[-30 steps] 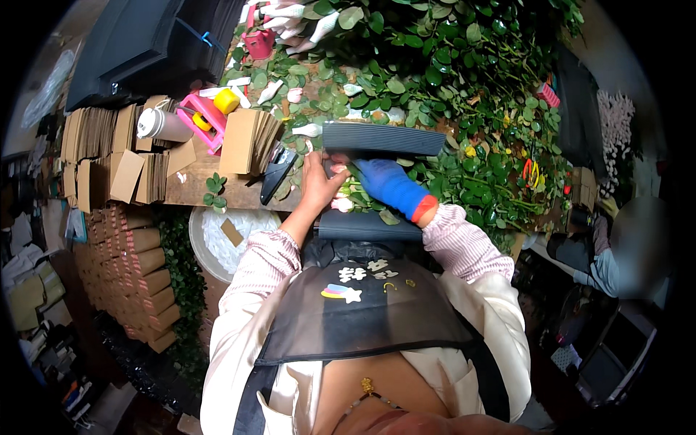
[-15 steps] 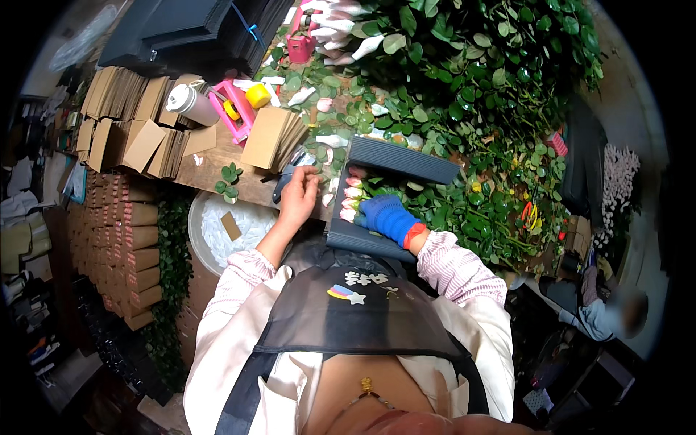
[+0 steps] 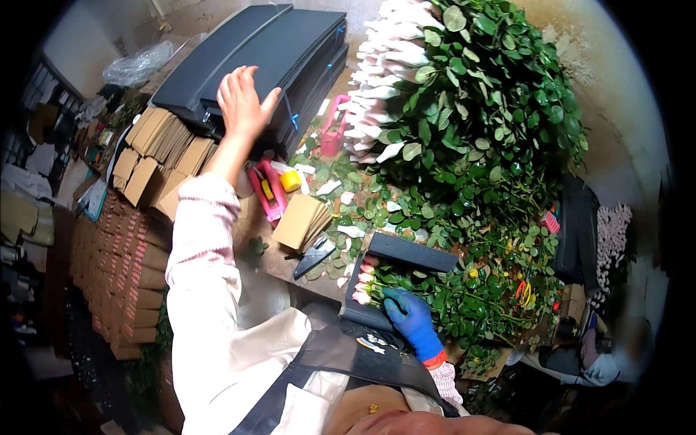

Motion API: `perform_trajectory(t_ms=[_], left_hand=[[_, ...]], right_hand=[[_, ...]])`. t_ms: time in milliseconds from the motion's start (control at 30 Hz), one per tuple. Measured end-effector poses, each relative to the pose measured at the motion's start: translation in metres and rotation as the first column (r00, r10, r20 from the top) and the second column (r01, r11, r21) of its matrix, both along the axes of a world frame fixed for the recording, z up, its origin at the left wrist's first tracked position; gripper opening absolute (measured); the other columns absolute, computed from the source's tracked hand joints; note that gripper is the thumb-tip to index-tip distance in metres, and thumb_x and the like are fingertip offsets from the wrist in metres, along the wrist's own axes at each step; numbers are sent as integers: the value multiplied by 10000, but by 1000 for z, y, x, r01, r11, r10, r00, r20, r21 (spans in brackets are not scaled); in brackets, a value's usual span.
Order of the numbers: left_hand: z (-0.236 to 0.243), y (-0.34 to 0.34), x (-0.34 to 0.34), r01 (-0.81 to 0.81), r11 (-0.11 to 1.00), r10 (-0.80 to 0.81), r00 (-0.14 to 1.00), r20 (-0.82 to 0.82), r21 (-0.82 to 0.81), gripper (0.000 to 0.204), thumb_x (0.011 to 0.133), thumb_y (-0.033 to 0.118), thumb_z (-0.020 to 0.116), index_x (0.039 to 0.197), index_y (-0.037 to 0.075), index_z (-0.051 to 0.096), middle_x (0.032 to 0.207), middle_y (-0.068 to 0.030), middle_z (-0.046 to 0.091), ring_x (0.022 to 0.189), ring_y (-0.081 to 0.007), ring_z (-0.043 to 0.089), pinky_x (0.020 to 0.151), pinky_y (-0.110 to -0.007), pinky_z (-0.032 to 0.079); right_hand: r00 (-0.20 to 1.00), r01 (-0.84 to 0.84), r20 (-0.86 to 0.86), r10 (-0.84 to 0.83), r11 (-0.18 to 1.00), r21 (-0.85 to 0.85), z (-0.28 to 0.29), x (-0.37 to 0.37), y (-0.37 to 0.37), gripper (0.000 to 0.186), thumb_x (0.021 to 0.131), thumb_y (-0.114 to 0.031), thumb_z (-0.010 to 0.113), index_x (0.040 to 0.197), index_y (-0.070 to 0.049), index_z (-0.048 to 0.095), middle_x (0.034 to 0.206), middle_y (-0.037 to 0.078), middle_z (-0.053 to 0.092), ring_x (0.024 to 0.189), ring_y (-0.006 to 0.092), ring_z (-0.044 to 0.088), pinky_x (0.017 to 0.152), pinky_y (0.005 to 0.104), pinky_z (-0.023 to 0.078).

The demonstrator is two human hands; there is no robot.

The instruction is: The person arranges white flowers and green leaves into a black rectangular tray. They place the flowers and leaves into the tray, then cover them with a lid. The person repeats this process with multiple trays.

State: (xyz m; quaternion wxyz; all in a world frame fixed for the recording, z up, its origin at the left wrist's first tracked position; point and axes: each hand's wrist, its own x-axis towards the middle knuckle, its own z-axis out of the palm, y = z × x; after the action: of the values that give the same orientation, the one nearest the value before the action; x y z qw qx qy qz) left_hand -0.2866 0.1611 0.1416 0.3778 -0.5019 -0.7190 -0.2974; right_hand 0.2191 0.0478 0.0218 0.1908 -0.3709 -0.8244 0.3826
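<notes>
My bare left hand (image 3: 245, 105) is raised over a stack of dark grey sheets (image 3: 283, 51), fingers spread and nothing in them. My right hand (image 3: 411, 319), in a blue knitted glove with a red cuff, curls over the stems of pink roses (image 3: 364, 281); its fingertips are partly hidden among the leaves. The rose heads line up at the left inside a dark ribbed holder (image 3: 413, 251), between its two raised sides. A dark-handled tool (image 3: 315, 259) with a pale top lies left of the holder.
Folded brown cards (image 3: 301, 222) stand near a pink tape dispenser (image 3: 269, 190) and a yellow roll (image 3: 291, 180). White-wrapped flower bundles (image 3: 380, 80) with thick foliage (image 3: 478, 109) pile up at the back. Orange-handled scissors (image 3: 523, 293) lie among leaves at right. Brown boxes (image 3: 119, 268) stack at left.
My left hand has left the dark-handled tool and risen far and left to above the dark sheets. My right hand stays at the roses. The view has shifted, showing more of the back.
</notes>
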Motion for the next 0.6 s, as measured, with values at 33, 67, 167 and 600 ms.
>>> perform_trajectory(t_ms=[33, 67, 167, 600], left_hand=[[2, 8, -18, -49, 984, 69, 991, 112, -173, 757, 765, 434, 811, 1337, 55, 491, 1283, -163, 542, 1247, -359, 469, 1078, -486, 347], [8, 11, -31, -49, 901, 171, 953, 250, -431, 795, 722, 450, 843, 1305, 25, 510, 1269, -183, 552, 1232, -371, 498, 1048, -477, 393], [12, 12, -43, 18, 716, 179, 962, 208, -697, 705, 699, 373, 864, 1205, -6, 550, 1227, -195, 567, 1193, -381, 540, 989, -454, 470], [31, -131, 207, 488, 737, -566, 823, 34, 468, 221, 826, -117, 654, 982, 37, 625, 941, -75, 605, 883, -216, 589, 768, -332, 476]], right_hand=[[1000, -5, 17, 5, 1000, 10, 0, 2, -4, 267, 891, -203, 670, 1137, -104, 703, 1055, 156, 695, 947, 356, 666, 814, 418, 538], [999, -11, 30, 10, 1000, 19, 0, 2, -7, 270, 887, -199, 673, 1137, -99, 702, 1064, 158, 694, 956, 355, 666, 820, 417, 537], [1000, 7, -1, -7, 1000, 31, -1, 5, -10, 276, 883, -196, 678, 1134, -85, 700, 1086, 159, 693, 970, 357, 666, 831, 413, 538], [737, -537, -669, 94, 682, -496, 90, -53, 52, 798, 941, -499, 647, 1501, -7, 362, 1327, 143, 576, 1099, 189, 618, 934, 339, 512]])
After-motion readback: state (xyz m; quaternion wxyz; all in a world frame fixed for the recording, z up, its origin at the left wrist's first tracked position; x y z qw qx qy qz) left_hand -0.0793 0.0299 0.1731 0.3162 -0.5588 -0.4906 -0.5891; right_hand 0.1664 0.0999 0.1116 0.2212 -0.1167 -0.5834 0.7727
